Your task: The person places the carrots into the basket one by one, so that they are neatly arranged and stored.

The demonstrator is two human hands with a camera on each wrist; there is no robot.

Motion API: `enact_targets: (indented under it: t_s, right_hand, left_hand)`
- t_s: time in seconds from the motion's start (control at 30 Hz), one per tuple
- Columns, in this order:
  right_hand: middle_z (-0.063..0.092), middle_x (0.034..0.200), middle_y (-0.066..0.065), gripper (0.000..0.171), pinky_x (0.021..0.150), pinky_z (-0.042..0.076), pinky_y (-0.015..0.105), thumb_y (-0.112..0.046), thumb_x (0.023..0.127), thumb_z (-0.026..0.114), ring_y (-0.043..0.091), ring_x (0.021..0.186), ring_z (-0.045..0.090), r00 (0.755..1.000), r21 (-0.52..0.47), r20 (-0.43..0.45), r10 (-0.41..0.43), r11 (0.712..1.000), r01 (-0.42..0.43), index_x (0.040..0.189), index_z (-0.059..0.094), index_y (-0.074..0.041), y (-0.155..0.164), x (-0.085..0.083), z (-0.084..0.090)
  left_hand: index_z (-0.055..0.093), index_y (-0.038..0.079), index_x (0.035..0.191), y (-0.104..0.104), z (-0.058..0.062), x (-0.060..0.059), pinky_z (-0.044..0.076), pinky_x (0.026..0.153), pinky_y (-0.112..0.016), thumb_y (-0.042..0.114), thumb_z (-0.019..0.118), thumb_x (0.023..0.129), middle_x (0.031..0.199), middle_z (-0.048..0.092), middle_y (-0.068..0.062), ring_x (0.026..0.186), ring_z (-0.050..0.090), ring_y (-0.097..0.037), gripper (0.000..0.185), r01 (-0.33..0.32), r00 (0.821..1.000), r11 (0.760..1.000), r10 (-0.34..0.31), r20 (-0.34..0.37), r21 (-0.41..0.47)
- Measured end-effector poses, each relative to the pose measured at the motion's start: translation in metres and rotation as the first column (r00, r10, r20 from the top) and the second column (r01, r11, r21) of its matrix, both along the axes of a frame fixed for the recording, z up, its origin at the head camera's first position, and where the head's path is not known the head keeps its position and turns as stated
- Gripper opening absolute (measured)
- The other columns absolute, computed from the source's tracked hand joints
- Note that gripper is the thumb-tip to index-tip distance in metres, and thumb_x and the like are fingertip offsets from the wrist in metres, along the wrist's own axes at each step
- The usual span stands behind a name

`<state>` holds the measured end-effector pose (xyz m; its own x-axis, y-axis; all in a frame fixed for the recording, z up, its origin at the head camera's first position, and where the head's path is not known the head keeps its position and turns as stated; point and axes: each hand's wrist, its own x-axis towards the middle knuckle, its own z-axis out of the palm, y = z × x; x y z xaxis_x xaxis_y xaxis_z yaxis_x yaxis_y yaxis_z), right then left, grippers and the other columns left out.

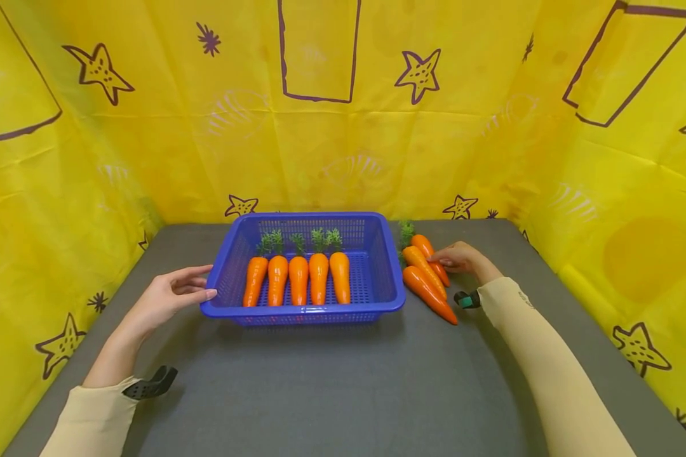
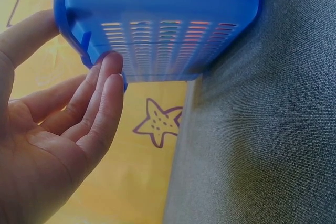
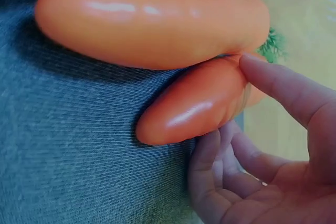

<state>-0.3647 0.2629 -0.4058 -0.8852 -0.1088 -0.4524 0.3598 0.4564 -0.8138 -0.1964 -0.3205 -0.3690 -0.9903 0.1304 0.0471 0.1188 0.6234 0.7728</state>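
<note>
The left hand [image 1: 162, 298], loosely spread, touches the blue basket [image 1: 391, 273] of five carrots [image 1: 298, 279]; the right hand [image 1: 463, 256] pinches the rightmost carrot [image 3: 191, 106] of three on the worktop [image 1: 320, 387].

The grey table [image 1: 297, 387] has yellow, creased cloth [image 1: 309, 136] hanging behind it and along its left and right sides, and on this cloth there are dark outlined, dotted stars [image 1: 419, 76], small dark bursts [image 1: 208, 39], large rectangles [image 1: 318, 51] and pale striped shapes [image 1: 354, 167].

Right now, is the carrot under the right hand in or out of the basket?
Out: the head view shows that carrot on the grey tabletop, right of the blue basket.
</note>
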Motion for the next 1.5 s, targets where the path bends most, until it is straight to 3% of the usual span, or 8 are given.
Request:
enact_targets:
  t_s: [0.07, 0.23, 0.43, 0.57, 0.8, 1.13, 1.33, 1.5]
  right_hand:
    - [0.054, 0.066, -0.007, 0.017, 0.071, 0.053, 0.022, -0.020, 0.086, 0.070, 0.003, 0.063, 0.054, 0.999, 0.042, -0.010, 0.035, 0.999, -0.035, 0.086, 0.064, -0.005, 0.000, 0.001, 0.000]
    - [0.058, 0.085, -0.001, 0.043, 0.080, 0.055, 0.029, -0.025, 0.086, 0.069, 0.007, 0.076, 0.058, 0.996, 0.125, -0.027, 0.091, 0.988, -0.087, 0.114, 0.059, 0.007, -0.003, 0.000, 0.001]
    - [0.053, 0.073, -0.003, 0.033, 0.071, 0.054, 0.025, -0.024, 0.084, 0.071, 0.007, 0.068, 0.054, 0.998, 0.091, 0.009, 0.057, 0.994, -0.058, 0.097, 0.053, 0.001, -0.004, 0.001, 0.004]
    - [0.058, 0.071, -0.006, 0.030, 0.072, 0.053, 0.024, -0.025, 0.087, 0.067, 0.005, 0.067, 0.057, 0.994, 0.031, 0.054, 0.090, 0.995, -0.092, 0.098, 0.051, -0.002, -0.001, 0.002, 0.006]
    - [0.067, 0.082, -0.005, 0.021, 0.080, 0.053, 0.026, -0.026, 0.093, 0.060, 0.008, 0.079, 0.064, 0.978, -0.091, 0.157, 0.137, 0.988, -0.124, 0.100, 0.057, -0.006, 0.008, 0.005, 0.009]
    - [0.068, 0.085, -0.004, 0.040, 0.089, 0.052, 0.036, -0.030, 0.088, 0.067, 0.009, 0.081, 0.067, 0.990, -0.059, 0.064, 0.125, 0.991, -0.121, 0.113, 0.059, 0.001, 0.010, 0.022, 0.039]
    - [0.068, 0.090, -0.004, 0.064, 0.089, 0.053, 0.035, -0.032, 0.088, 0.067, 0.009, 0.084, 0.067, 0.988, -0.045, 0.016, 0.151, 0.988, -0.150, 0.132, 0.046, 0.009, 0.006, 0.031, 0.055]
    - [0.067, 0.095, -0.003, 0.066, 0.089, 0.052, 0.034, -0.030, 0.092, 0.063, 0.009, 0.088, 0.067, 0.982, -0.062, -0.029, 0.188, 0.980, -0.189, 0.138, 0.038, 0.010, 0.001, 0.037, 0.064]
  left_hand:
    - [0.049, 0.006, 0.137, 0.000, 0.000, 0.000, 0.049, 0.076, -0.013, 0.032, 0.068, 0.087, 0.113, 0.062, -0.019, 0.088, 0.063, 0.002, 0.060, 0.001, 1.000, 1.000, -0.001, 0.001, 0.003]
    - [0.049, 0.006, 0.137, 0.000, 0.000, 0.000, 0.049, 0.076, -0.013, 0.032, 0.069, 0.087, 0.113, 0.063, -0.019, 0.087, 0.063, 0.002, 0.060, -0.001, 1.000, 1.000, 0.001, -0.002, 0.005]
    - [0.049, 0.005, 0.137, 0.001, 0.000, -0.001, 0.049, 0.076, -0.013, 0.032, 0.069, 0.087, 0.114, 0.062, -0.020, 0.088, 0.062, 0.003, 0.060, 0.010, 1.000, 1.000, -0.010, -0.005, 0.002]
    - [0.049, 0.005, 0.137, 0.002, 0.001, -0.001, 0.049, 0.076, -0.013, 0.033, 0.069, 0.087, 0.115, 0.062, -0.021, 0.088, 0.062, 0.003, 0.061, 0.010, 1.000, 1.000, -0.010, -0.002, -0.001]
    - [0.049, 0.006, 0.137, 0.002, 0.000, 0.000, 0.049, 0.076, -0.014, 0.034, 0.069, 0.087, 0.115, 0.062, -0.020, 0.088, 0.063, 0.002, 0.061, 0.002, 1.000, 1.000, -0.002, 0.002, -0.005]
    - [0.048, 0.006, 0.137, 0.000, 0.000, 0.002, 0.049, 0.075, -0.014, 0.033, 0.069, 0.087, 0.115, 0.062, -0.020, 0.088, 0.063, 0.002, 0.061, -0.006, 1.000, 1.000, 0.006, -0.002, -0.008]
    - [0.048, 0.006, 0.138, 0.000, 0.001, 0.002, 0.049, 0.076, -0.015, 0.034, 0.068, 0.087, 0.116, 0.062, -0.020, 0.088, 0.063, 0.001, 0.061, -0.005, 1.000, 1.000, 0.005, 0.003, -0.020]
    - [0.047, 0.006, 0.138, 0.000, 0.002, 0.002, 0.049, 0.076, -0.015, 0.035, 0.067, 0.087, 0.117, 0.062, -0.021, 0.089, 0.062, 0.001, 0.062, -0.005, 1.000, 1.000, 0.005, 0.009, -0.025]
